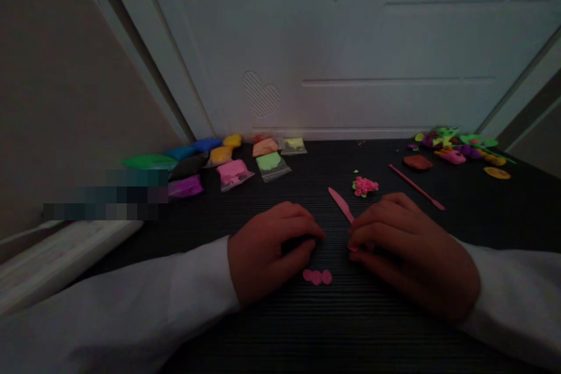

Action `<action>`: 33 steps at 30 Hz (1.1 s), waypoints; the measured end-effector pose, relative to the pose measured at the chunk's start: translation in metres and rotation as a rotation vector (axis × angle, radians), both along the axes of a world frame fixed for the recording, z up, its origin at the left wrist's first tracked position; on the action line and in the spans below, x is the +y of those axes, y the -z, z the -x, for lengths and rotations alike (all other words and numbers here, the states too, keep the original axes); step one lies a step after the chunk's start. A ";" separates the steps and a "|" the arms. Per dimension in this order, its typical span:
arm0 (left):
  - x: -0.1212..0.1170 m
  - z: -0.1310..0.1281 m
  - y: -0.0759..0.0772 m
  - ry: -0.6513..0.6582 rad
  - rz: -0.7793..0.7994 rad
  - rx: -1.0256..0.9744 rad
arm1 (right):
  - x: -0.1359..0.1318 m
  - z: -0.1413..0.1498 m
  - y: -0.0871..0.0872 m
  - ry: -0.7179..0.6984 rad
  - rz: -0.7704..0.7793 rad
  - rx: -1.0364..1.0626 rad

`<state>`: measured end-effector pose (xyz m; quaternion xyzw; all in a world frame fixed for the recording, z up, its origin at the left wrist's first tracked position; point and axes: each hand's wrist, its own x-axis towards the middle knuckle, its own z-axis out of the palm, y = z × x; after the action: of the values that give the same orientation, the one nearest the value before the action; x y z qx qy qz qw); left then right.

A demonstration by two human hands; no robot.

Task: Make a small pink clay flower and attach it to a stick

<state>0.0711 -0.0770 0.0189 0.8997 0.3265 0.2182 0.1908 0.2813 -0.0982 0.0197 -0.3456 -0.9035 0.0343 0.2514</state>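
Observation:
Both my hands rest on a dark ribbed mat point(307, 327). My left hand point(267, 257) lies curled, fingers bent inward toward the thumb; what is under the fingertips is hidden. My right hand point(407, 251) is also curled, fingertips pinched on a small pink bit of clay point(353, 247). A pink plastic clay knife point(340, 204) lies between the hands, pointing away from me. Three flat pink clay discs point(318, 276) sit in a row just below my left thumb. A small pink clay flower point(364, 186) with green bits sits beyond the knife.
Several bags of coloured clay point(232, 172) lie at the back left by a white door point(350, 41). A thin pink stick tool point(416, 187) and a pile of clay figures point(456, 149) are at the back right. A wall stands on the left.

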 end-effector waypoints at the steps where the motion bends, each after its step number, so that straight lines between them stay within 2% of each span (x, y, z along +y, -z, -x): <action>1: 0.000 0.000 0.000 0.001 0.002 0.000 | 0.000 0.000 0.000 -0.006 -0.002 -0.004; 11: 0.000 0.001 0.000 0.007 0.010 -0.002 | -0.003 -0.001 -0.004 -0.067 0.013 0.016; 22: 0.000 0.001 -0.001 0.011 -0.003 -0.056 | -0.004 0.001 -0.006 -0.060 0.046 0.059; 26: -0.003 0.000 -0.003 0.044 -0.001 -0.106 | -0.004 0.002 -0.005 -0.078 0.053 0.116; 33: -0.014 -0.004 -0.009 0.151 0.099 -0.186 | -0.005 0.002 -0.004 -0.094 0.055 0.184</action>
<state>0.0753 -0.0911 0.0279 0.8872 0.2491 0.2692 0.2801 0.2791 -0.1036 0.0241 -0.3050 -0.8904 0.1026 0.3219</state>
